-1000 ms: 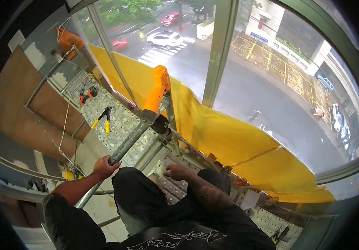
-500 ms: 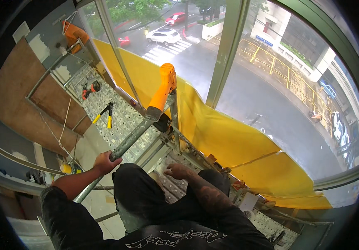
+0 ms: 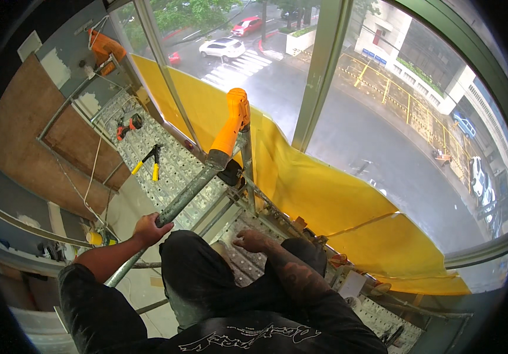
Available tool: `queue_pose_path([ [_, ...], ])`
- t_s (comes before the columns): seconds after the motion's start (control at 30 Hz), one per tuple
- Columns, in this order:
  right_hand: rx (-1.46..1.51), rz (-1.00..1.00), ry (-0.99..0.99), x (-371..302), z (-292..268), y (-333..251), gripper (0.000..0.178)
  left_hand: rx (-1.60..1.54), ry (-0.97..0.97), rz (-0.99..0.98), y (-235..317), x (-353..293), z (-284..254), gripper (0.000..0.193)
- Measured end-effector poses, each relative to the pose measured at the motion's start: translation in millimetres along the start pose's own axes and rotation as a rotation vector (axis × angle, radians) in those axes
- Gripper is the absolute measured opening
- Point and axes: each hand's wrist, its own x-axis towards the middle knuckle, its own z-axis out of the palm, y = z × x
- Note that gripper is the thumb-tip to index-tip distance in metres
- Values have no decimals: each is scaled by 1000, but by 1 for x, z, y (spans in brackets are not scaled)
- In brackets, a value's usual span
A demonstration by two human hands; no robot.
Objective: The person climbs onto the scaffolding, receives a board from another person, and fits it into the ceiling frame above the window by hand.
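My left hand point(image 3: 152, 229) is wrapped round a paint-spattered scaffold pipe point(image 3: 186, 197) that slopes away from me. An orange power tool point(image 3: 228, 137) with a dark lower part rests at the far end of that pipe, beyond my left hand. My right hand point(image 3: 251, 241) hangs between my knees above a perforated metal plank, with its forearm across my right thigh. Its fingers are loosely curled, and nothing shows in them. On the perforated scaffold platform point(image 3: 168, 163) to the left lie yellow-handled pliers or cutters point(image 3: 149, 162) and a red and black cordless drill point(image 3: 129, 126).
A yellow sheet point(image 3: 319, 200) hangs along the tall window point(image 3: 316, 76), with a street below. Scaffold pipes and a cord point(image 3: 93, 177) run on the left by a brown board point(image 3: 35, 141). An orange bag point(image 3: 105, 47) hangs at the far left. Clutter lies along the window side.
Both hands and the tools stay where they were. Outside, the white car has moved slightly left on the street.
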Motion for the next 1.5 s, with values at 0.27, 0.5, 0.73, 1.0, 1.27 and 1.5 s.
queue_pose_path([
  [0.27,7,30,-34,-4,-6,-7,61,1,3,-14,-2,0,1,65],
  [0.5,35,49,-37,-7,-9,-10,59,-7,-3,-8,1,0,-1,63],
  [0.73,-13,39,-37,-6,-7,-7,60,-38,-7,-18,3,-1,-4,62],
  [1.0,-18,42,-30,-3,-5,-4,61,-36,-32,-21,4,0,-5,62],
  [1.27,-11,40,-7,-10,-7,-10,57,70,44,66,-23,3,17,68],
  [1.5,38,116,-157,-10,-15,-16,56,-75,83,49,-32,10,28,53],
])
